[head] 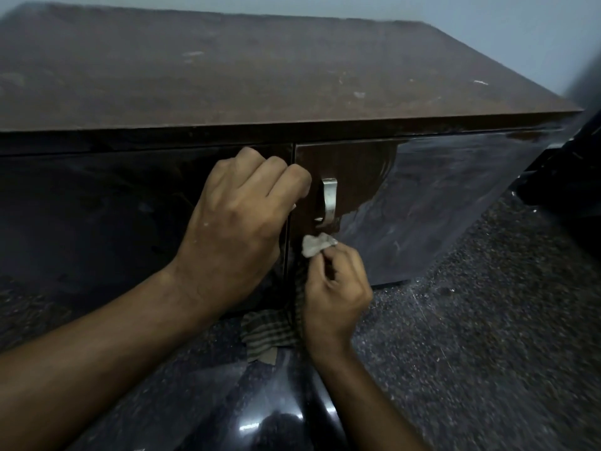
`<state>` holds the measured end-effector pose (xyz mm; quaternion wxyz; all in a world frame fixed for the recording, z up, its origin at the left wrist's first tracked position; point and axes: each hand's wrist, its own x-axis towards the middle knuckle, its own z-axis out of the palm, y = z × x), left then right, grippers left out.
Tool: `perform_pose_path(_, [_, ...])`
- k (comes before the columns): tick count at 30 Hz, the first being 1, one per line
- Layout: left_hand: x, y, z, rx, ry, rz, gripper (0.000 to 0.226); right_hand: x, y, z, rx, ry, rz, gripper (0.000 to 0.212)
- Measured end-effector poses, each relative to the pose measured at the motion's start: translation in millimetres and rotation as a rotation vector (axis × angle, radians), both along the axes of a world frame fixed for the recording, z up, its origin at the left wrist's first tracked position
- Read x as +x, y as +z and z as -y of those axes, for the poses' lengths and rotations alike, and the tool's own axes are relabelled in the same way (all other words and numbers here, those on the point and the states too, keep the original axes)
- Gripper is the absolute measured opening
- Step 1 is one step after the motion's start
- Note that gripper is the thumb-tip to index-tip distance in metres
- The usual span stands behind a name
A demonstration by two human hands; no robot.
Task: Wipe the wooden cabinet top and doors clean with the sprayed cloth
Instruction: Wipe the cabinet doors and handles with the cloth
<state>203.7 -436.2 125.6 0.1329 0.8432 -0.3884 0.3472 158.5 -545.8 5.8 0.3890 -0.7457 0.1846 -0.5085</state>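
Speckled floor; cabinet runs left-right; left hand curled at door edge, contents unclear; right hand pinches cloth under upright handle.

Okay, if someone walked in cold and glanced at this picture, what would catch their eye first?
Probably the two hands at centre: the left hand curled at the seam between the dark doors, and the right hand below it pinching a pale cloth just under the metal handle. Above them spreads the dusty, scuffed brown cabinet top.
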Motion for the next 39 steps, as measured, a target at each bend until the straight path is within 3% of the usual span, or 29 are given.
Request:
perform_pose_path(4, [-4,-1,5,0.031,-0.016,-0.014,0.014,3,22,12,0.126,-0.056,0.053,0.007])
perform_pose_path(8, [-7,-2,11,0.095,-0.065,-0.007,0.019,5,46,21,0.058,-0.043,0.113,0.007])
perform_pose_path(13, [-7,-4,13,0.122,-0.106,-0.071,0.013,-2,25,15,0.002,-0.003,-0.007,0.013])
perform_pose_path(20, [-9,-5,15,0.092,-0.121,-0.108,0.018,7,46,36,0.020,-0.069,0.141,0.010])
perform_pose_path(25, [-10,-5,16,0.103,-0.116,-0.119,0.018,-1,18,29,0.105,-0.069,-0.015,0.016])
perform_pose_path(31, [-10,-6,18,0.098,-0.110,-0.128,0.016,12,71,54,0.057,-0.121,0.179,0.011])
perform_pose_path(39, [-11,-4,15,0.065,-0.123,-0.146,0.020,2,34,34,0.106,-0.033,0.030,0.014])
